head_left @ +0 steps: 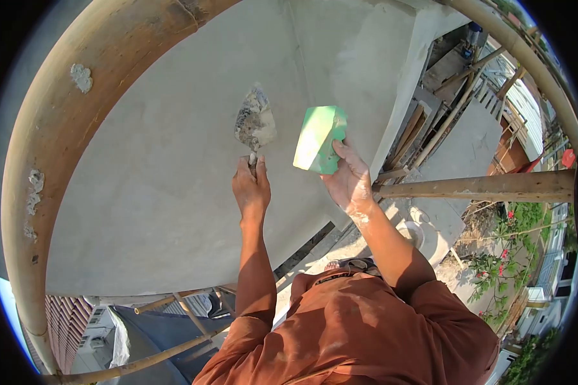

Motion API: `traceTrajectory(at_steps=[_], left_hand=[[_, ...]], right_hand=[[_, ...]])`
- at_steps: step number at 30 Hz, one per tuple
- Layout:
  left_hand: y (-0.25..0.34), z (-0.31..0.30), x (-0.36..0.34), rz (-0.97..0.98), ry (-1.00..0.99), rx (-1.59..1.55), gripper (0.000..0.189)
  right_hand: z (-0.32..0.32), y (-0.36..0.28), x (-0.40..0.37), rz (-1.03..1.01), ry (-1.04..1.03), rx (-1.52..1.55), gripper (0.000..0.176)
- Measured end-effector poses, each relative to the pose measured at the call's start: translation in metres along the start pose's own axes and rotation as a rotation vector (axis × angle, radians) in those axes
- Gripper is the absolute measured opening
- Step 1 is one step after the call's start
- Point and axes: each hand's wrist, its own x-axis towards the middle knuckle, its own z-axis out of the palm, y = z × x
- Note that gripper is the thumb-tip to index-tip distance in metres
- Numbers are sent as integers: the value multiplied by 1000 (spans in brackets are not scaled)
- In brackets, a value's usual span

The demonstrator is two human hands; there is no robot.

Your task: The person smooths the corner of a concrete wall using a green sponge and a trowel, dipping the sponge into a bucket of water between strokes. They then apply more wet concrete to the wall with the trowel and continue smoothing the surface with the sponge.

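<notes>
My left hand (251, 188) is closed around the handle of a pointed trowel (255, 120). The trowel's blade points up and is smeared with grey and whitish plaster, in front of the smooth grey wall (167, 167). To the right of it, my right hand (351, 181) grips a light green block (320, 138) with a flat, sunlit face and a ragged, notched side. The thumb lies on the notched side, while the fingers are mostly hidden behind the block. White residue covers my right palm and wrist.
A thick bamboo pole (29, 186) curves along the left, spotted with dried plaster. Another bamboo pole (481, 186) extends at the right. Planks (411, 138) and a white bucket (412, 234) are beyond the wall's right edge. Below left are a blue tarp (151, 340) and tiled roof (67, 327).
</notes>
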Motion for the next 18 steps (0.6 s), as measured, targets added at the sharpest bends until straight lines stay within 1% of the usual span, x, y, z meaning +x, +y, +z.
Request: traceTrajectory(at_steps=[1,2,4,5,6,7,9,12,13,15,16,18], left_hand=[[5,7,-3,-59,-46,-14,19],[7,17,-5,-55,-48,-19,19],[10,31,-13,83,30,-110,17],[10,34,-18,63,-34,-133,14],[13,39,-20,65,-40,-135,14],[14,44,-23,121,-19,-128,13],[19,48,-28,206,-9,-112,14],[20,61,-31,235,35,-179,14],[17,67,-34,237,30,-181,14],[10,79,-37,159,40,-285,16],[6,86,-40,159,38,-285,16],[2,97,-41,197,188,-189,17]], right_hand=[[2,3,-6,-5,6,-6,47],[4,7,-10,-45,-4,-51,44],[8,12,-9,-89,-11,-95,42],[9,15,-7,-109,-11,-85,41],[9,17,-5,-128,-11,-75,40],[8,18,-3,-130,-4,-76,40],[6,18,1,-106,20,75,40],[0,28,8,-100,57,151,39],[0,29,9,-105,61,152,39],[2,30,12,-111,56,268,39],[1,29,12,-112,58,269,39],[1,25,14,-45,-5,330,38]])
